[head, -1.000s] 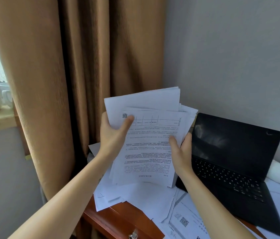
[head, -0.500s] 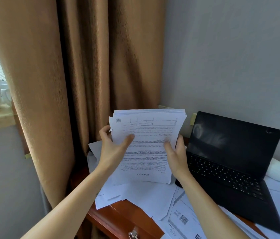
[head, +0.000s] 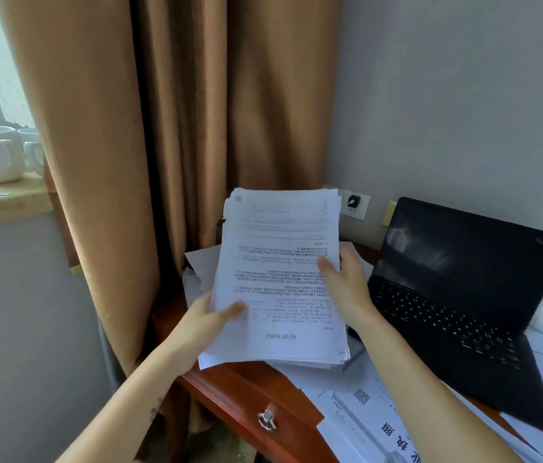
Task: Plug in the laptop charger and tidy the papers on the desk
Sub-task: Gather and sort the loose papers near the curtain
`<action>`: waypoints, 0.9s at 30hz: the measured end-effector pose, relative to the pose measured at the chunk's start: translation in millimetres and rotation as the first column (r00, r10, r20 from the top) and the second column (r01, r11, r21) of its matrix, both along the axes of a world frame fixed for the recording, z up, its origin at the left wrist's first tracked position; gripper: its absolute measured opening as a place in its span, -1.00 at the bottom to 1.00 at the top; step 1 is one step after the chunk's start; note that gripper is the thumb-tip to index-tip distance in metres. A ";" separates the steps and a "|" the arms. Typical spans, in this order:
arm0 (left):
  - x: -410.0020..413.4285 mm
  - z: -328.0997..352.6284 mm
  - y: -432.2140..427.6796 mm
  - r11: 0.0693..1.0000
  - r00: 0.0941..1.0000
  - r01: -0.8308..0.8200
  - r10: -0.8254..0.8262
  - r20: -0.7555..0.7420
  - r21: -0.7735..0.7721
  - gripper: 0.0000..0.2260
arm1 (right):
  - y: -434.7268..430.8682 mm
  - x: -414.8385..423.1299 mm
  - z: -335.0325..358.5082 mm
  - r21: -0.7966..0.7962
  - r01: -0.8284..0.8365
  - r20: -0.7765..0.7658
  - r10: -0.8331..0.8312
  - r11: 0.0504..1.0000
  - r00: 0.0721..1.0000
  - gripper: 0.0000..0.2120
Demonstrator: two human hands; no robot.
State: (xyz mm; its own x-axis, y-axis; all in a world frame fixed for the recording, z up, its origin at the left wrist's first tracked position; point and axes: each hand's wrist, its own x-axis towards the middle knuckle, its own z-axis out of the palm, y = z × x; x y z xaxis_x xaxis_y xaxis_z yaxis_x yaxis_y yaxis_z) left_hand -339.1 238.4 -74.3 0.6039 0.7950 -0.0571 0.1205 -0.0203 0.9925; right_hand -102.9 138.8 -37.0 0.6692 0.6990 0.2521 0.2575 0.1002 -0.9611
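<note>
**Desk:** Where did you have the hands?

**Operator:** My left hand [head: 211, 324] gripped the near left edge of the stack of papers [head: 280, 279], thumb on top, fingers underneath; my right hand [head: 347, 289] clasped the right edge the same way; the stack hung tilted over the left end of the table [head: 230, 389], beside the open laptop [head: 457, 295]; whether its near edge touched the loose sheets [head: 363, 406] beneath, I could not tell.

**Desk:** And how did you judge the step?

**Operator:** Squaring and laying down, I reckoned; the edges looked nearly flush, with a few lower sheets fanning at the near right corner; I thought it best to hold both grips even, lower the stack flat, let the near edge land first, then release; a one-sided release could have spilled it.

**Desk:** The charger?

**Operator:** A dark shape sat in the wall socket [head: 353, 203] behind the stack; whether that was the plug, I could not say; no cable showed at the laptop.
</note>
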 end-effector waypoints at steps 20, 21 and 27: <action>-41.0 -88.4 6.2 0.825 0.819 -0.554 0.564 0.108 -0.113 -0.77 | 46.8 43.1 -82.2 -0.629 -0.219 0.523 0.614 0.746 0.591 -0.34; -42.8 -89.5 7.9 0.818 0.810 -0.566 0.575 0.112 -0.106 -0.77 | 51.2 42.6 -80.6 -0.682 -0.192 0.531 0.659 0.705 0.534 -0.28; -63.7 -87.9 9.3 0.794 0.785 -0.599 0.608 0.121 -0.104 -0.79 | 38.0 44.2 -68.0 -0.813 -0.220 0.387 0.782 0.539 0.488 -0.07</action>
State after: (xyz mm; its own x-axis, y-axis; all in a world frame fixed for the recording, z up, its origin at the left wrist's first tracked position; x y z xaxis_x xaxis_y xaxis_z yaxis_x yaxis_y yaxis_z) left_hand -402.8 247.7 -162.2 0.0071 0.9978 -0.0659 -0.0512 0.0662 0.9965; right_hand -58.6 176.8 -105.0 -0.0401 0.9791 -0.1995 0.9153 -0.0440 -0.4004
